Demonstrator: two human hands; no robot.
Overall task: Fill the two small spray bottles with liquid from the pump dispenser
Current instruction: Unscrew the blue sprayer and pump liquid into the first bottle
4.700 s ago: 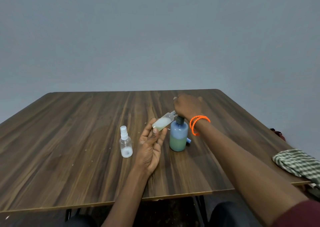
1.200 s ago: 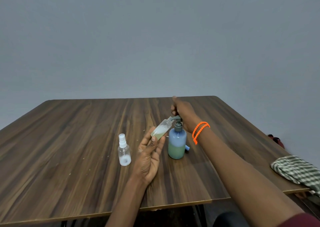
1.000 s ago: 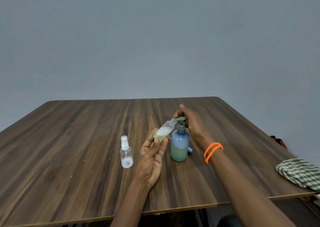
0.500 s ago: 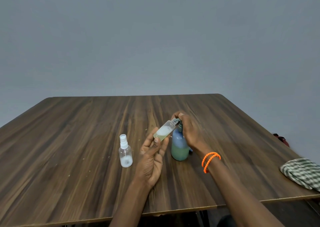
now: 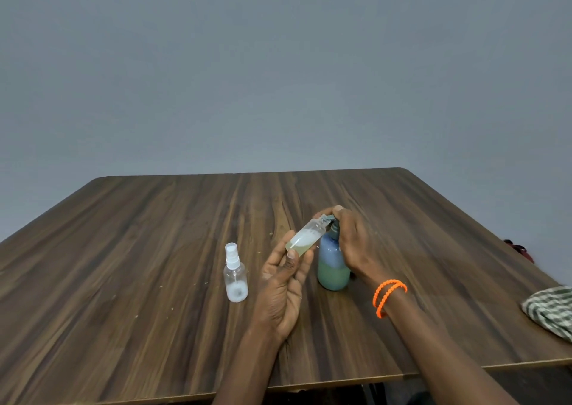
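The left hand [image 5: 283,284] pinches a tilted open spray bottle [image 5: 305,240] between thumb and fingers, its mouth at the pump dispenser [image 5: 332,264] spout. The right hand [image 5: 353,243] wraps the dispenser's top, fingers curled on the pump head.

The wooden table [image 5: 123,265] lies bare across its far half and whole left side, giving wide room to pass. Near the middle, a capped spray bottle [image 5: 236,273] stands upright, apart from the left hand [image 5: 283,287], with a gap between. The pump dispenser [image 5: 332,264] and right hand [image 5: 353,243] crowd the centre. A checked cloth [image 5: 551,310] overhangs the right edge.
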